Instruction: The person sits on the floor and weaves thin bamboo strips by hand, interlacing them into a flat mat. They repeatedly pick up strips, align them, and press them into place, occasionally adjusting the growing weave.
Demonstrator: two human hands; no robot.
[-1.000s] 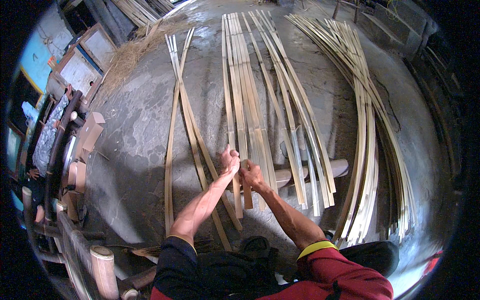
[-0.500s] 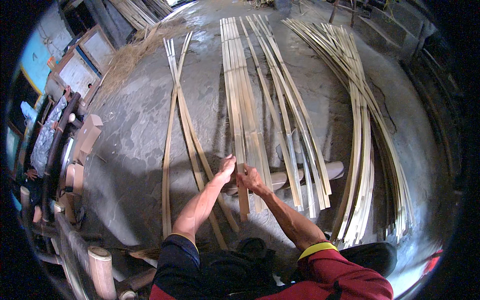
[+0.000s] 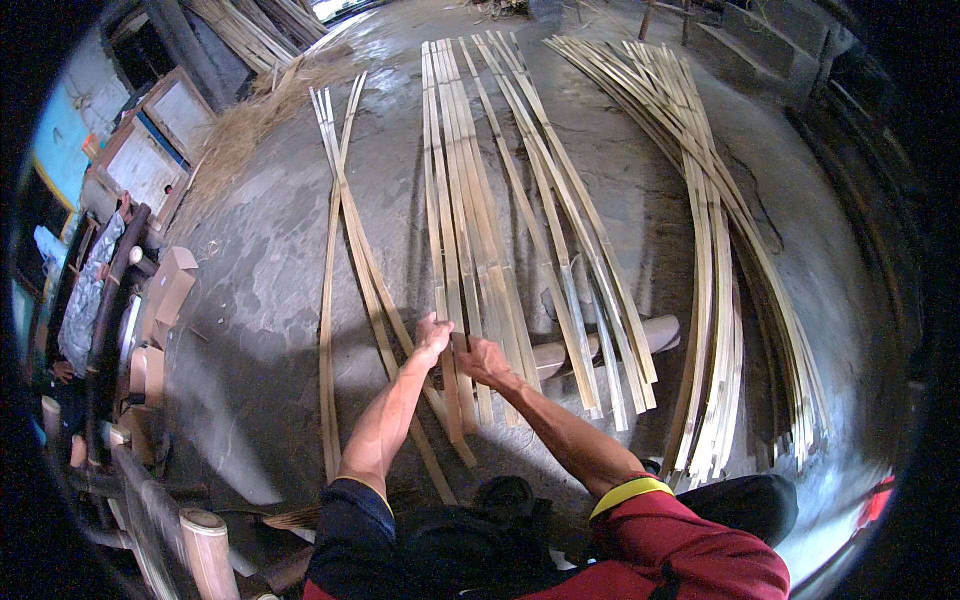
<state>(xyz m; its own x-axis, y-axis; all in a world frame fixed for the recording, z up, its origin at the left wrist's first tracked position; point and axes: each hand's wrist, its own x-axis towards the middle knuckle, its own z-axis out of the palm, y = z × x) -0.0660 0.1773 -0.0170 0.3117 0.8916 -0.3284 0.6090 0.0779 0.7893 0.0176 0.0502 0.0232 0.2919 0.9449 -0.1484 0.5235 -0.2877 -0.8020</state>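
Note:
Long flat bamboo strips [image 3: 480, 200] lie side by side in front of me, their near ends resting across a thick bamboo pole [image 3: 650, 335]. My left hand [image 3: 433, 338] is closed at the left edge of the leftmost strips of this middle group, thumb uppermost. Just right of it, my right hand [image 3: 483, 361] curls its fingers at the same strips, lower knuckles over the neighbouring ones. Narrow gaps show between the left strips. The fingertips of both hands are partly hidden.
Crossed strips [image 3: 345, 190] lie to the left, and looser strips [image 3: 570, 220] just right of the middle group. A large crossed bundle [image 3: 705, 250] lies farther right. Cardboard boxes [image 3: 170, 285] and a bamboo frame [image 3: 205, 550] stand at left; straw [image 3: 240, 140] lines the far left.
Both hands have shifted slightly left along with the leftmost strips. These strips now lie more apart, with gaps between them. The view has also shifted a little.

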